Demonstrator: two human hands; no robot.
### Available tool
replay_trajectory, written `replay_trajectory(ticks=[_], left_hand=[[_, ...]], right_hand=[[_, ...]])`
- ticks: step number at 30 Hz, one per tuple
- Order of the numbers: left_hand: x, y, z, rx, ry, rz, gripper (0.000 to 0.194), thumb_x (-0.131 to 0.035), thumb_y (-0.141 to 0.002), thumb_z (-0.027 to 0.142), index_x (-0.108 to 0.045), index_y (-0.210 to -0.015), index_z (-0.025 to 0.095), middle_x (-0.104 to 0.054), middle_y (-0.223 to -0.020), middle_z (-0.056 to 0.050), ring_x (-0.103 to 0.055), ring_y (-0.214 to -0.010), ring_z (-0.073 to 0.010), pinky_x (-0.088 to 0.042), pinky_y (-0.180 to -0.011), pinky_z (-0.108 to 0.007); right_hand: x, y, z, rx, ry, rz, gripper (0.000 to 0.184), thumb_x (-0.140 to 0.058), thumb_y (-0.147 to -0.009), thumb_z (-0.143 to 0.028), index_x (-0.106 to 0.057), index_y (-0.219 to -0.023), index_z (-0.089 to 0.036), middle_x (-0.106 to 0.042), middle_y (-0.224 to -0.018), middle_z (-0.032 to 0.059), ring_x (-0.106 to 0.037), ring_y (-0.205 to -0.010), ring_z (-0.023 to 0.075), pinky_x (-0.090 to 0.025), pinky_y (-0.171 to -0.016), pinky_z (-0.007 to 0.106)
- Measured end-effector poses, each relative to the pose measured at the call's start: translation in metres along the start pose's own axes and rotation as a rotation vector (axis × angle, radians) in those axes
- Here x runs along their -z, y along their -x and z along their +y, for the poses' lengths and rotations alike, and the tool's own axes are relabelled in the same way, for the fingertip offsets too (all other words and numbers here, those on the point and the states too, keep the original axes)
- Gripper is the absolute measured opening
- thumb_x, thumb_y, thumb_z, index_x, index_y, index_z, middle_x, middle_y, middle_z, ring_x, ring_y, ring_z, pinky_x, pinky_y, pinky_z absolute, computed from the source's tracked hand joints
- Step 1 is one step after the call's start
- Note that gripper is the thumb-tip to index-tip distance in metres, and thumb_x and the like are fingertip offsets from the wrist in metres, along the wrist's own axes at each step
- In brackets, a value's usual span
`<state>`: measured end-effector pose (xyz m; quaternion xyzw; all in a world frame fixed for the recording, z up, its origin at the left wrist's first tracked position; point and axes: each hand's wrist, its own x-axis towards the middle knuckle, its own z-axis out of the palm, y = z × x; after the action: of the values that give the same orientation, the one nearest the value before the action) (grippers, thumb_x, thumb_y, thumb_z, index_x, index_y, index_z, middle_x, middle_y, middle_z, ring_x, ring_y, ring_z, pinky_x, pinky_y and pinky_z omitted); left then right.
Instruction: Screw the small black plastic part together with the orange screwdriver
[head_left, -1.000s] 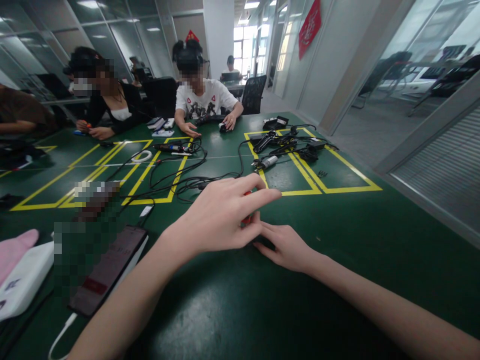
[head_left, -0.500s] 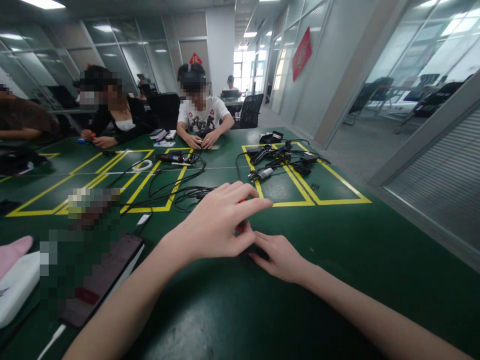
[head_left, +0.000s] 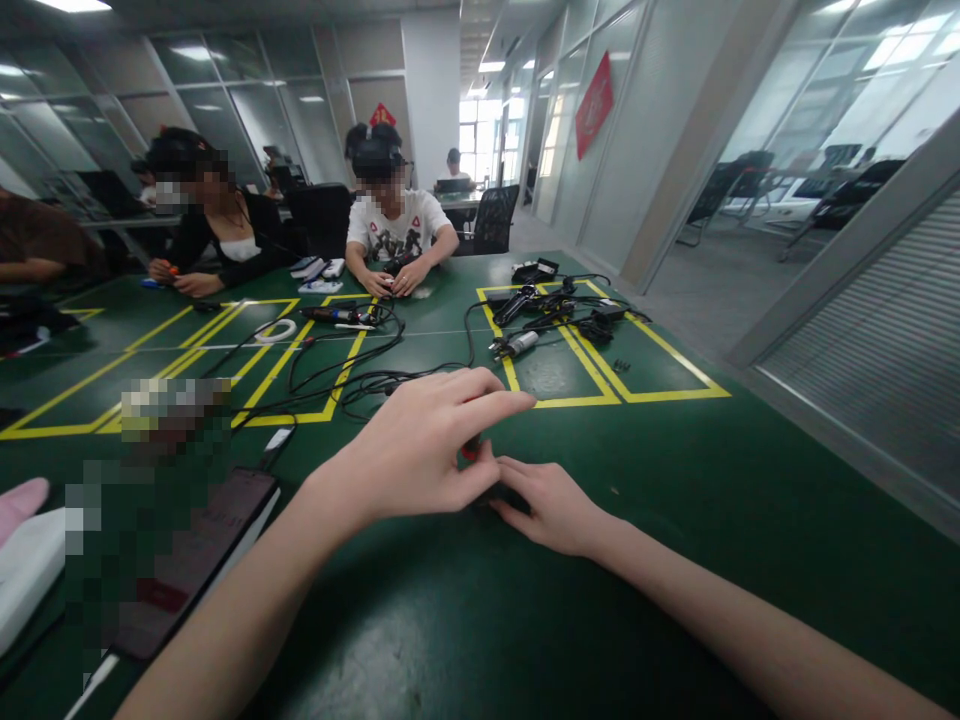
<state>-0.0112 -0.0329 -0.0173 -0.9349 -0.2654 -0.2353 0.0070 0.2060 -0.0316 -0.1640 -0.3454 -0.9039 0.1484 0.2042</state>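
Note:
In the middle of the head view, my left hand (head_left: 427,440) arches over a small thing of which only a red part (head_left: 469,451) shows under the fingers. Its index finger sticks out to the right, while the thumb and other fingers are closed in. My right hand (head_left: 559,508) lies low on the table, thumb and fingers pinched round a dark thing almost wholly hidden beside the left thumb. The two hands touch or nearly touch. What kind of things they hold cannot be made out.
A phone (head_left: 199,565) with a white cable lies left of my left forearm. Black cables (head_left: 352,385) and a heap of dark tools and adapters (head_left: 555,310) lie beyond my hands within yellow tape (head_left: 675,394) on the green table (head_left: 675,550). Co-workers sit across.
The whole view has shifted slightly, so everything appears a little further left. My hands keep nearly the same pose round the small red and dark things.

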Motion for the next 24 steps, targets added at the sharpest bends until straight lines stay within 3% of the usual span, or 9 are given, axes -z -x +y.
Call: replay_trajectory(ticks=[3, 7, 11, 17, 24], left_hand=[[0.0019, 0.0008, -0.0013, -0.017, 0.03, 0.01, 0.049, -0.055, -0.087, 0.007, -0.065, -0.133, 0.018, -0.069, -0.118, -0.01, -0.067, -0.105, -0.0204, -0.055, -0.088, -0.031], [0.0007, 0.0033, -0.0042, 0.007, 0.036, 0.006, 0.05, -0.051, -0.092, 0.004, -0.062, -0.138, 0.02, -0.066, -0.124, -0.009, -0.069, -0.096, -0.0156, -0.055, -0.077, -0.025], [0.0001, 0.0044, -0.0033, 0.039, 0.034, 0.016, 0.046, -0.054, -0.095, 0.009, -0.062, -0.139, 0.02, -0.068, -0.119, -0.007, -0.069, -0.094, -0.0161, -0.055, -0.076, -0.025], [0.004, 0.0024, -0.001, 0.032, 0.116, 0.002, 0.05, -0.057, -0.086, 0.006, -0.065, -0.134, 0.017, -0.069, -0.112, -0.006, -0.066, -0.098, -0.0184, -0.054, -0.084, -0.029], [0.0029, 0.0059, -0.0041, 0.078, 0.053, 0.006, 0.036, -0.055, -0.101, 0.016, -0.064, -0.136, 0.021, -0.067, -0.116, -0.006, -0.068, -0.091, -0.0144, -0.051, -0.076, -0.025]], right_hand=[[0.0018, -0.0002, -0.0032, -0.014, -0.006, -0.018, 0.033, -0.06, -0.095, -0.02, -0.062, -0.128, -0.019, -0.075, -0.122, 0.0117, -0.076, -0.105, 0.025, -0.061, -0.089, 0.036], [0.0006, 0.0002, -0.0036, -0.006, -0.005, -0.007, 0.037, -0.06, -0.095, -0.018, -0.061, -0.133, -0.015, -0.075, -0.122, 0.0145, -0.076, -0.107, 0.0262, -0.061, -0.09, 0.037], [-0.0011, 0.0014, -0.0024, 0.008, 0.0, -0.027, 0.039, -0.059, -0.096, -0.019, -0.059, -0.134, -0.014, -0.074, -0.126, 0.0165, -0.076, -0.109, 0.0281, -0.061, -0.09, 0.039], [-0.0018, 0.0037, -0.0028, 0.007, -0.027, -0.042, 0.038, -0.059, -0.097, -0.02, -0.058, -0.135, -0.016, -0.074, -0.125, 0.0147, -0.075, -0.109, 0.0265, -0.06, -0.093, 0.039], [-0.0039, 0.0013, -0.0028, 0.011, -0.005, -0.036, 0.042, -0.058, -0.098, -0.021, -0.057, -0.139, -0.017, -0.073, -0.129, 0.0153, -0.075, -0.11, 0.0266, -0.06, -0.091, 0.038]])
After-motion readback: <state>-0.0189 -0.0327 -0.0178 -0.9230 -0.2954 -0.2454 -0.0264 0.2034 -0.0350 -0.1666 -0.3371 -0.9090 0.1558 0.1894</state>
